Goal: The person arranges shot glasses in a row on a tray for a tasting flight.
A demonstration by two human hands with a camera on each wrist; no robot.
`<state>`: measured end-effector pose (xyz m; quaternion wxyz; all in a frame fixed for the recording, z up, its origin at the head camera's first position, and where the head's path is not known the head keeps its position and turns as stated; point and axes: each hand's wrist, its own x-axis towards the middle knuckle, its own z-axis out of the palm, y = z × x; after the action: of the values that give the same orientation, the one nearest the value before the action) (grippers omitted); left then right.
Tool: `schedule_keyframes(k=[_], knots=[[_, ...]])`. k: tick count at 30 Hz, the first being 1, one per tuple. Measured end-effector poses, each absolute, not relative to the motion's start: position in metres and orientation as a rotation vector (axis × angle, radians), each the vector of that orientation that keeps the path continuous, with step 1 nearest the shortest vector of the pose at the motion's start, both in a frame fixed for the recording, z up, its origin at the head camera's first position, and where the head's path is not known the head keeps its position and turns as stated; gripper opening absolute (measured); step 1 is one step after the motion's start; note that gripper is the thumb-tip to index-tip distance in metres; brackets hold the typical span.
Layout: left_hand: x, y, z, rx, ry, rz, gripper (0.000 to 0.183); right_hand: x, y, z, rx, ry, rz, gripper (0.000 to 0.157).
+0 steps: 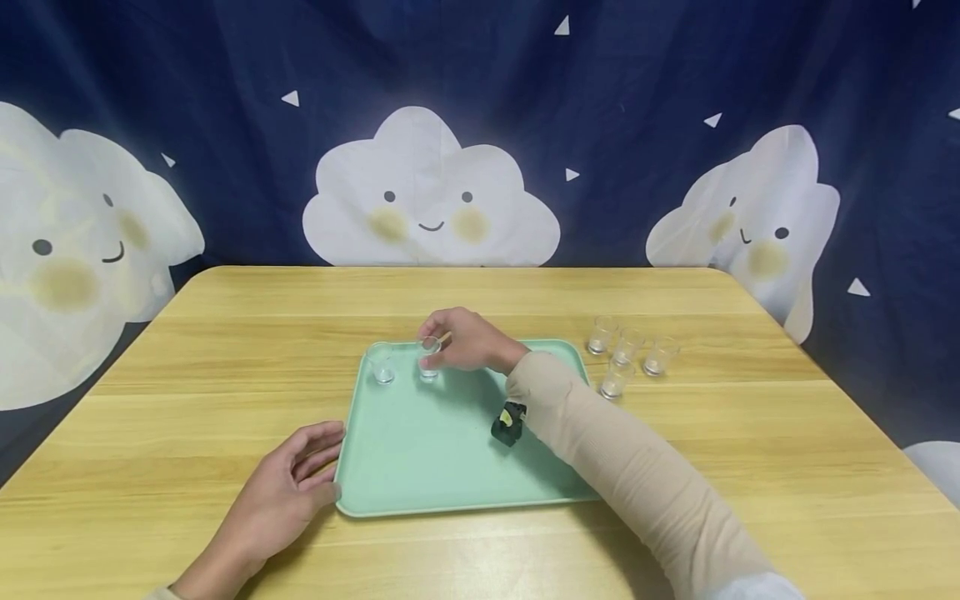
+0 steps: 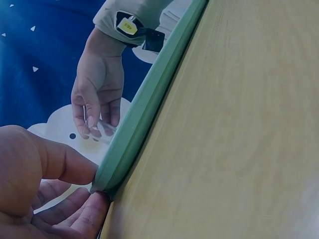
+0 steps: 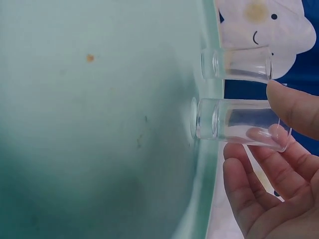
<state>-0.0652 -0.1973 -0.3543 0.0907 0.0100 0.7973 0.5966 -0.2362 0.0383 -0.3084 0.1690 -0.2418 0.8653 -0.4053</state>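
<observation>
The right hand (image 3: 294, 206) grips a clear glass (image 3: 244, 119) near its rim between thumb and fingers (image 3: 279, 172), its base at or just above the pale green tray (image 3: 109, 149). A second glass (image 3: 239, 64) stands nearby, apart, before dark blue cloth (image 3: 306, 64) with a white cloud (image 3: 299, 20).

left hand (image 1: 281, 492): half-curled | right hand (image 1: 468, 340): pinching | right arm (image 1: 626, 471): extended forward

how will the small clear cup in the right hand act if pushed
The small clear cup shows no dent, so it's probably stiff. Its smooth, shiny surface may slip. Taller than wide, it could tip if pushed high up.
</observation>
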Motion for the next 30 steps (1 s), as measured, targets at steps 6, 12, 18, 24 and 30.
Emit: schedule_keyframes(k=[6, 12, 18, 24, 30], knots=[[-0.065, -0.1972, -0.354, 0.03, 2.372, 1.776, 0.063, -0.2359, 0.0346, -0.3073, -0.691, 2.467, -1.139, 0.032], [-0.0654, -0.1976, -0.355, 0.037, 2.372, 1.78, 0.063, -0.2359, 0.0317, -0.3056, -0.706, 2.464, -1.128, 0.033], [-0.0653, -0.1972, -0.3542, 0.031, 2.373, 1.774, 0.063, -0.2363, 0.0303, -0.3056, -0.701, 2.469, -1.124, 0.032], [-0.0653, -0.197, -0.3542, 0.031, 2.383, 1.769, 0.063, -0.2367, 0.0293, -0.3075, -0.71, 2.468, -1.133, 0.031], [-0.0647, -0.1973, -0.3549, 0.038, 2.367, 1.78, 0.063, -0.2369, 0.0288, -0.308, -0.722, 2.478, -1.118, 0.031]])
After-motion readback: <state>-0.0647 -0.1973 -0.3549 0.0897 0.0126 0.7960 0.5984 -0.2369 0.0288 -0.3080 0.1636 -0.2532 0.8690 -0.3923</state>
